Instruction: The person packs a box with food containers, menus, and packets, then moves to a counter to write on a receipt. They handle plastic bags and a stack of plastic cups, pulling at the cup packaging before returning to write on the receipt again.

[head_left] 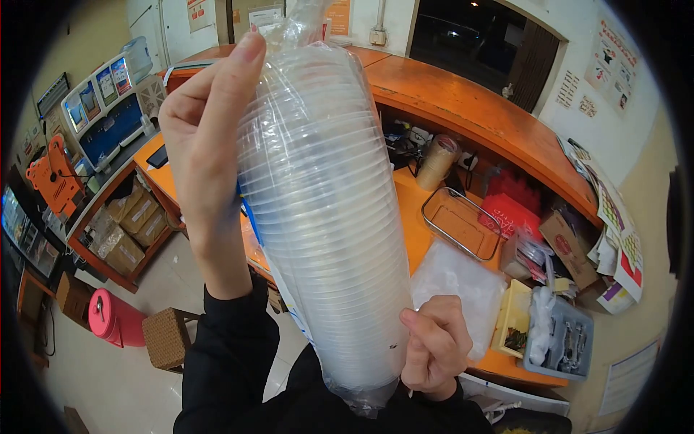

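A long stack of clear plastic cups (322,202) in a transparent plastic sleeve fills the middle of the view, tilted in front of my body. The sleeve's twisted end (303,25) points up and away from me; its other end is near my lap. On the stack's upper left side is my left hand (210,130), thumb upright and fingers bent around the sleeve, partly hidden behind it. Low on the right side, my right hand (437,343) has curled fingers, with thumb and forefinger pinched at the sleeve's edge. Blue print shows along the sleeve's left side.
An orange counter (455,94) curves behind the stack. On the desk are a wire-rimmed tray (463,223), clear plastic bags (459,289), a tape roll (439,160), a yellow bin (511,318) and a grey cutlery tray (560,333). A pink bucket (116,318) and woven stool (166,340) stand left.
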Action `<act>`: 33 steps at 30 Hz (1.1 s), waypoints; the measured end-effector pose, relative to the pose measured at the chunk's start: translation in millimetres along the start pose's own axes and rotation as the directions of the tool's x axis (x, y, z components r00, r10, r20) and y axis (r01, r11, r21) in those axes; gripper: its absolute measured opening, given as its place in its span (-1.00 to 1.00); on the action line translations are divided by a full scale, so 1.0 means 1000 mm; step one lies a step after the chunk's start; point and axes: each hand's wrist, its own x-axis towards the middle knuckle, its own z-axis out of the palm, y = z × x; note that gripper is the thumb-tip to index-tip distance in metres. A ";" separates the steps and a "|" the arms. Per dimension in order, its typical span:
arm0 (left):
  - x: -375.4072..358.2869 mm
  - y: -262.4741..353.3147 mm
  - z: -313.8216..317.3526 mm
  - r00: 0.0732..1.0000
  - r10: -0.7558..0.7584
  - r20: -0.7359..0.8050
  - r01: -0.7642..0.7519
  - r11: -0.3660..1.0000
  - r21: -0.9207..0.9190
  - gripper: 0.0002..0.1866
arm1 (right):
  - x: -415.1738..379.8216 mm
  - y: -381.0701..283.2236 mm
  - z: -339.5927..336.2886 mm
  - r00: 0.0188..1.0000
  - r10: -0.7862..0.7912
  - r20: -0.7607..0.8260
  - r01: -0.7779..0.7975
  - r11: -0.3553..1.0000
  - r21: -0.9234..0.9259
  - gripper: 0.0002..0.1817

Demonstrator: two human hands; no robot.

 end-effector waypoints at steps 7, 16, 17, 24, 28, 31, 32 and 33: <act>-0.003 0.000 0.001 1.000 0.015 0.009 -0.015 1.000 -0.001 -0.73 | 0.000 -0.001 0.002 1.000 0.002 0.000 -0.002 1.000 -0.031 -0.53; -0.008 0.005 0.005 1.000 0.012 -0.008 -0.012 0.999 0.030 -0.73 | -0.001 0.000 0.004 1.000 0.012 -0.013 -0.013 0.999 -0.037 -0.54; -0.008 0.005 0.004 1.000 0.006 0.006 -0.006 0.999 0.042 -0.74 | -0.001 0.000 0.003 1.000 0.027 -0.009 -0.027 0.999 -0.038 -0.54; -0.010 0.007 0.007 0.999 0.039 0.024 -0.042 0.993 0.111 -0.71 | 0.001 0.000 0.004 0.999 0.043 -0.008 -0.044 0.998 -0.040 -0.55; -0.012 0.008 0.010 0.999 0.049 0.020 -0.051 0.993 0.105 -0.71 | 0.000 0.003 0.004 0.999 0.036 0.011 -0.036 0.998 -0.046 -0.54; -0.013 0.005 0.010 1.000 0.020 0.018 -0.022 0.991 0.130 -0.70 | -0.001 0.004 0.005 0.999 0.033 0.010 -0.032 0.998 -0.053 -0.54; -0.013 0.004 0.010 1.000 0.024 0.018 -0.027 0.992 0.127 -0.70 | -0.001 0.003 0.006 0.999 0.048 0.006 -0.047 0.998 -0.044 -0.55; -0.012 0.003 0.010 0.999 0.029 0.031 -0.032 0.994 0.108 -0.70 | -0.002 0.003 0.006 0.998 0.064 0.002 -0.064 0.997 -0.035 -0.55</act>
